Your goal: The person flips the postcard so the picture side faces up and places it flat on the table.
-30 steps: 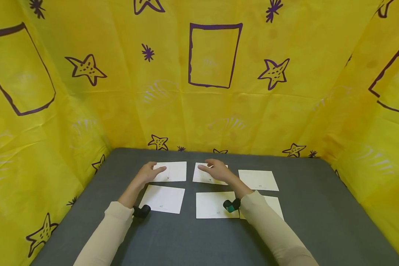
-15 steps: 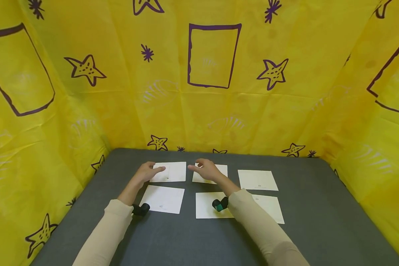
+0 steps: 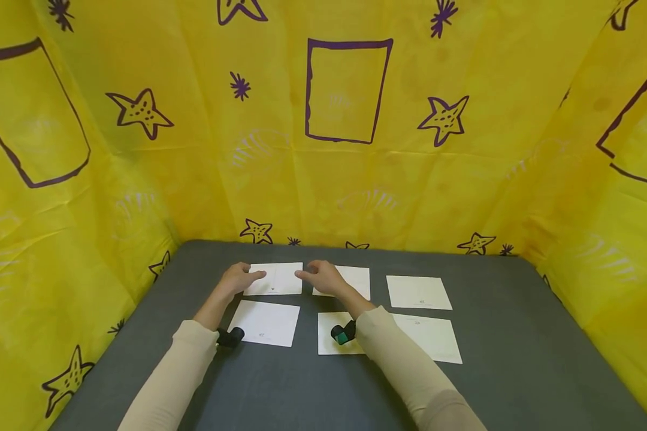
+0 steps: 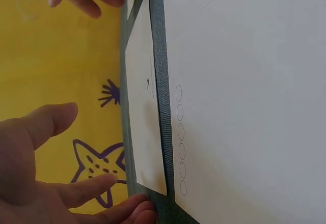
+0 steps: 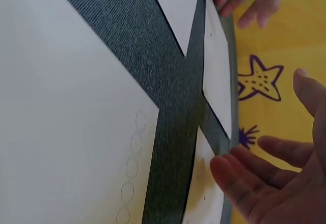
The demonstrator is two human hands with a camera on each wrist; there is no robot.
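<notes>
Several white paper sheets lie flat in two rows on the dark table. My left hand [image 3: 237, 279] is at the left edge of the far-left sheet [image 3: 280, 279], its thumb over the paper; the left wrist view shows its lower fingertips close by the sheet's edge. Over the left part of the far-middle sheet [image 3: 357, 281] is my right hand [image 3: 324, 279], thumb pointing at the far-left sheet's right edge. Both hands have loosely spread fingers and grip nothing. Whether any fingertip touches paper, I cannot tell.
Nearer me are the near-left sheet [image 3: 264, 323], the near-middle sheet [image 3: 326, 345], partly under my right wrist, and the near-right sheet [image 3: 437, 336]. A far-right sheet [image 3: 419, 292] lies beyond. Yellow patterned cloth [image 3: 269, 185] walls in the grey table [image 3: 280, 389].
My right hand has moved left across the far-middle sheet, toward the far-left sheet's right edge. My left hand has stayed almost in place, and the sheets have not visibly moved.
</notes>
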